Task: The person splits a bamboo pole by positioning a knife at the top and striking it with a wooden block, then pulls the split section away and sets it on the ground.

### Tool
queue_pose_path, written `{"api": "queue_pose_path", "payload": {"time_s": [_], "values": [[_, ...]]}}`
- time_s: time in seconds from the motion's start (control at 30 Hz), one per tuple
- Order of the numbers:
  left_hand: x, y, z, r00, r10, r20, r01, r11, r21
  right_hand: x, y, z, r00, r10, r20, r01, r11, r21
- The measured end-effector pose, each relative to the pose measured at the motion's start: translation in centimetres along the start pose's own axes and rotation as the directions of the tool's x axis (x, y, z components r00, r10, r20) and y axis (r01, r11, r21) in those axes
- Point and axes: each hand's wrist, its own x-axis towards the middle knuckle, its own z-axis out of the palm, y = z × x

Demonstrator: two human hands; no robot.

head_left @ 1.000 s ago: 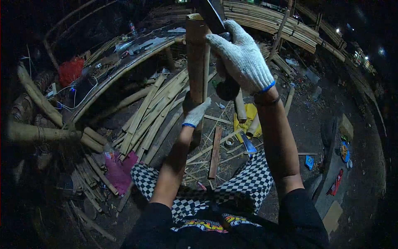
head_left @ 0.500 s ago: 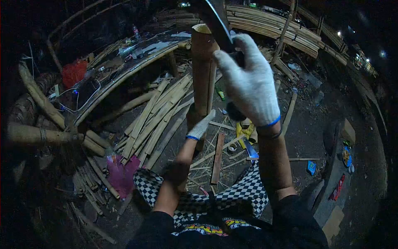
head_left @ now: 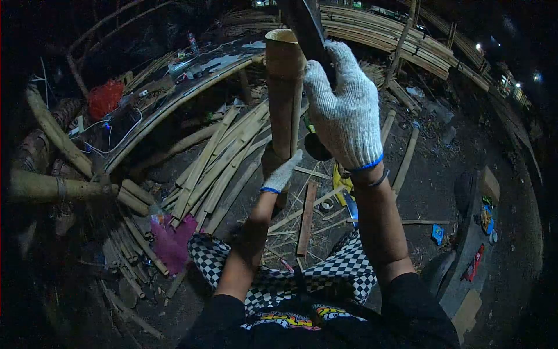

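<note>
An upright bamboo tube [head_left: 285,99] with an open top stands in front of me. My left hand [head_left: 281,173], in a white glove with a blue cuff, is wrapped round its lower part. My right hand [head_left: 344,110], gloved the same way, is closed on the handle of a large dark blade [head_left: 303,26]. The blade slants up and left, close beside the tube's top rim. Its handle is mostly hidden by my fingers, and its tip runs out of the frame.
Split bamboo strips [head_left: 224,157] lie piled on the ground at left. A reddish-brown slat [head_left: 307,218] lies between my knees, near a yellow item [head_left: 343,177]. A bamboo-edged platform [head_left: 174,107] holds a red bag [head_left: 106,99]. Long bamboo poles [head_left: 383,38] are stacked behind.
The blade has moved slightly and now shows darker, without its bright edge glint. My right hand has shifted a little and turned its back more towards me. My left hand stays on the tube.
</note>
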Motion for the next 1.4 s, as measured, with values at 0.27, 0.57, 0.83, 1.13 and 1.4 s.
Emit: {"api": "queue_pose_path", "payload": {"time_s": [0.27,0.57,0.83,1.13,1.4], "values": [[-0.4,2.6,-0.7,0.998,0.068,-0.02,-0.063,0.982,0.176,0.3,-0.1,-0.4,0.999,-0.011,0.036,0.013,0.998,-0.062],[1.1,3.2,-1.0,0.998,0.065,0.005,-0.065,0.988,0.142,2.3,-1.2,-0.4,0.979,-0.2,0.035,0.203,0.966,-0.157],[2.7,4.5,-1.3,0.971,-0.229,0.067,0.201,0.937,0.284,3.6,-2.5,1.0,0.98,-0.051,0.191,0.097,0.966,-0.238],[1.3,4.7,-1.6,0.917,-0.385,0.105,0.357,0.909,0.214,5.2,-5.0,-2.5,0.974,-0.187,0.125,0.211,0.952,-0.22],[-2.9,-3.8,-1.5,0.925,-0.36,0.125,0.314,0.905,0.286,0.6,1.4,-0.1,0.987,-0.007,0.159,0.055,0.953,-0.297]]}}
